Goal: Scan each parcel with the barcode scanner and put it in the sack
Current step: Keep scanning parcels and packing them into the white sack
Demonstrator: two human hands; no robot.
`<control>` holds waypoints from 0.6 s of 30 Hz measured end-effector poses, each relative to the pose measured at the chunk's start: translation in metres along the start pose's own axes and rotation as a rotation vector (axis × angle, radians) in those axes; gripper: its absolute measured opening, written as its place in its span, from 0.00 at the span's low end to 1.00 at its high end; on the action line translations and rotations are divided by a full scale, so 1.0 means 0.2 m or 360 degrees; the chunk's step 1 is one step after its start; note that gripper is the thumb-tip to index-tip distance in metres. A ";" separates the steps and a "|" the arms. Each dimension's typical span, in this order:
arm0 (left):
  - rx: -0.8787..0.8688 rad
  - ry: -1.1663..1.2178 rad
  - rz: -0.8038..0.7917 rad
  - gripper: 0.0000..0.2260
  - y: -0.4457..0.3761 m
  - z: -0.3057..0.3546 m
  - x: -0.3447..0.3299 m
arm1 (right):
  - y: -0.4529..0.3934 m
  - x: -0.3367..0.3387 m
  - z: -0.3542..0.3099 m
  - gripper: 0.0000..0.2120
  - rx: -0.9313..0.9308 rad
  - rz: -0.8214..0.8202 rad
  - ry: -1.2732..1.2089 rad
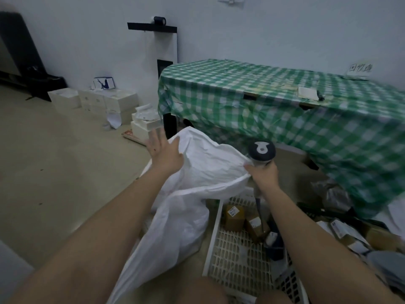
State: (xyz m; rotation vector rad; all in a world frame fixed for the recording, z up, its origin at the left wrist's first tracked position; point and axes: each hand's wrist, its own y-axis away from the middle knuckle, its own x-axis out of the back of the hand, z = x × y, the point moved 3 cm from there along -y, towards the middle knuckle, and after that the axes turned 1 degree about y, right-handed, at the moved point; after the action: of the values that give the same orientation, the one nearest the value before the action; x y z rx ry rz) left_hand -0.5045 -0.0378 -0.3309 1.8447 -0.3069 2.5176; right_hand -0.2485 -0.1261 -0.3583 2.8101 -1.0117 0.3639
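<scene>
Nearest: white plastic crate (pixel 236 268) on the floor at lower right, w/ small brown parcels (pixel 234 217) lying in it, labels up. More parcels (pixel 350 235) heaped just to the right of it, blurred.

White sack (pixel 197 185) slumps on the floor left of the crate, mouth open toward the bench.

Right hand (pixel 262 174) grips the barcode scanner (pixel 262 151) by its handle, fingers curled round it, & seems to pinch the sack's right rim against it; scanner head points up.

Left hand (pixel 163 150) is spread, fingers straight, at the sack's left rim, touching the edge.

Beyond: bench (pixel 285 102) under a green-check cloth. Far left by the wall, stacked white boxes (pixel 98 102) on the floor.
</scene>
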 end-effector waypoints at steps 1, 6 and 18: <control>-0.0134 0.0025 0.0024 0.23 0.04 0.07 -0.04 | 0.01 0.01 0.01 0.33 0.0009 -0.0030 -0.0060; -0.0637 0.0213 -0.0545 0.30 0.24 0.41 -0.21 | 0.04 0.10 0.03 0.32 0.0036 -0.0066 -0.0068; -0.0596 -0.0534 0.0139 0.25 0.40 0.65 -0.47 | 0.09 0.67 0.32 0.06 0.0043 -0.0343 0.0827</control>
State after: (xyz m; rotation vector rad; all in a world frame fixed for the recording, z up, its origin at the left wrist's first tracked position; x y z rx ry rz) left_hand -0.3622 -0.1265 -0.3945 2.1108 -0.8145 2.0002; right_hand -0.1492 -0.2348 -0.3826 2.5874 -0.5878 1.0120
